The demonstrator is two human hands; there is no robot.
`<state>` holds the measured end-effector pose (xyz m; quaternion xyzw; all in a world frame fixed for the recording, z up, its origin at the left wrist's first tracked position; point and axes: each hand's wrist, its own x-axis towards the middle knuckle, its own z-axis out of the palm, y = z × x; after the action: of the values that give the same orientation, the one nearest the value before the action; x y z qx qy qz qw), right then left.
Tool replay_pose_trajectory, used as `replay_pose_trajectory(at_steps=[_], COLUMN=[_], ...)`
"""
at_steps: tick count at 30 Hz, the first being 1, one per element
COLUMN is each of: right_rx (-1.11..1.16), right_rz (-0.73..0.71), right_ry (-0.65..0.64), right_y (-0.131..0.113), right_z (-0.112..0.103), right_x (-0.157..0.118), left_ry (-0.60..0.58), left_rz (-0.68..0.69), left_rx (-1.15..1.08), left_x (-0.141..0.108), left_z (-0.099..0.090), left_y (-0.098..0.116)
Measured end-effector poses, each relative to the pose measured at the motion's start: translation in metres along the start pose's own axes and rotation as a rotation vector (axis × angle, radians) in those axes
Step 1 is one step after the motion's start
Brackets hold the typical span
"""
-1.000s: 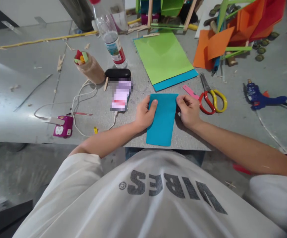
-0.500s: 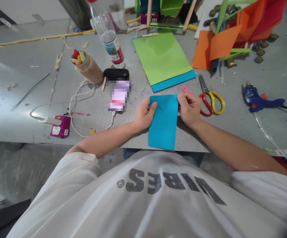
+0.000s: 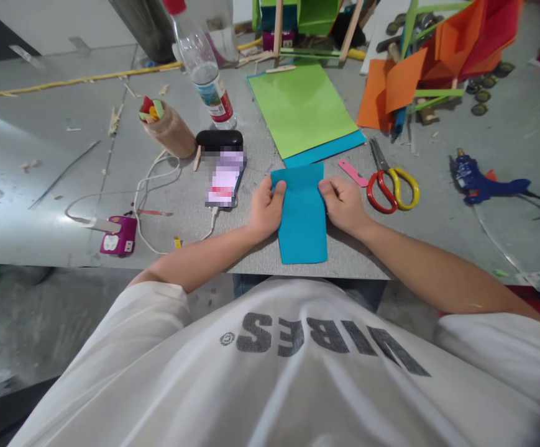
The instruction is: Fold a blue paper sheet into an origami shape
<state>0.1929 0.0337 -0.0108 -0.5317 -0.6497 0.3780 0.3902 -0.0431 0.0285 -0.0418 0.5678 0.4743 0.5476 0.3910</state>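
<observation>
A rectangular blue sheet [image 3: 303, 223], apparently card or craft foam, is held upright between my hands above the table's near edge. My left hand [image 3: 266, 208] pinches its left side, thumb in front. My right hand [image 3: 344, 202] grips its right side near the upper corner, with fingers curled behind. The sheet bends slightly across its upper part, just under the thumbs. Right of my right hand lie scissors [image 3: 393, 186] with red and yellow handles and a small pink strip [image 3: 352, 172]. Beyond the hands, a green sheet [image 3: 304, 112] lies over another blue sheet [image 3: 330, 149].
On the left are a phone [image 3: 225, 180] on a white cable, a black case [image 3: 219, 139], a plastic bottle [image 3: 211, 93], a wooden cup [image 3: 171, 130] and a purple power adapter [image 3: 119, 236]. A blue glue gun [image 3: 486, 179] and orange folded pieces [image 3: 404, 81] are to the right.
Both hands have shifted slightly left with the blue sheet. Its top now rises above the thumbs and bends, where it was flatter before. More of the pink strip shows.
</observation>
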Motion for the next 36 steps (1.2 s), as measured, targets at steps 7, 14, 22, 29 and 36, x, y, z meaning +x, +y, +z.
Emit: replay_pose_trajectory(at_steps=[7,14,22,29,36], right_rx=[0.004,-0.082,-0.047,0.000,-0.049], right_rz=[-0.019,-0.021,0.017,0.008,-0.003], right_ry=[-0.138,0.016,-0.156,-0.268,-0.297], right_y=[-0.005,-0.002,-0.001,-0.005,-0.005], right_z=[-0.002,0.000,-0.005,-0.005,-0.006], right_x=[-0.003,-0.004,-0.001,-0.005,-0.008], left_ry=[0.080,-0.091,0.018,0.110,0.191], left_rz=[0.024,-0.071,-0.017,0.035,0.072], left_rx=[-0.011,-0.164,-0.113,-0.039,-0.020], left_x=[0.021,0.019,0.009,0.014,0.019], left_z=[-0.009,-0.002,-0.001,-0.007,-0.008], left_y=[-0.004,-0.020,-0.016,-0.010,-0.018])
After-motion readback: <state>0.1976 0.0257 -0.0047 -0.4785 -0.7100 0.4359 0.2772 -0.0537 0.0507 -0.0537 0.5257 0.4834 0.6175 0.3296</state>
